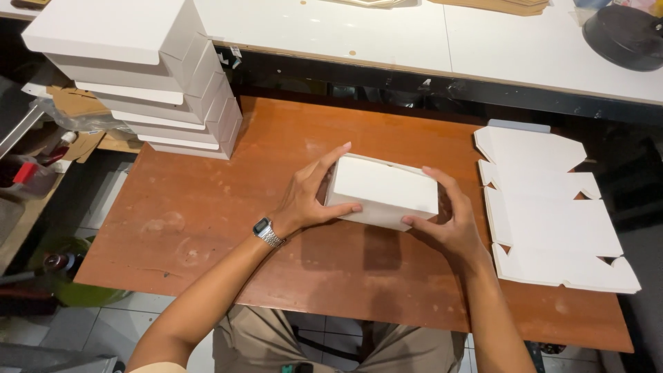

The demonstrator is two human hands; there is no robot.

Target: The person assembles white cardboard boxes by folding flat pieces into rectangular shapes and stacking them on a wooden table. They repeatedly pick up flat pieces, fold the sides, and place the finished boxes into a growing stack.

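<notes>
A folded white cardboard box (383, 191), closed and rectangular, held between both hands just above the middle of a brown wooden table (207, 221). The left hand (304, 197) grips the box's left end: its fingers reach over the top far edge and its thumb presses the near side face. The right hand (449, 217) clasps the right end, fingers curled round the far corner and thumb laid against the lower near edge. Both hands are partly closed about the box, which lies directly between them, slightly tilted with its top face toward the camera. A metal wristwatch (266, 231) sits on the left wrist.

To the right of the box, well apart from the right hand, a stack of flat, unfolded white box blanks (552, 221) lies on the table, notched edges showing. At the far left corner of the table stands a leaning stack of finished white boxes (148, 76). Beyond the table runs a white worktop (442, 41), bearing a dark round container (625, 34) at its right end.
</notes>
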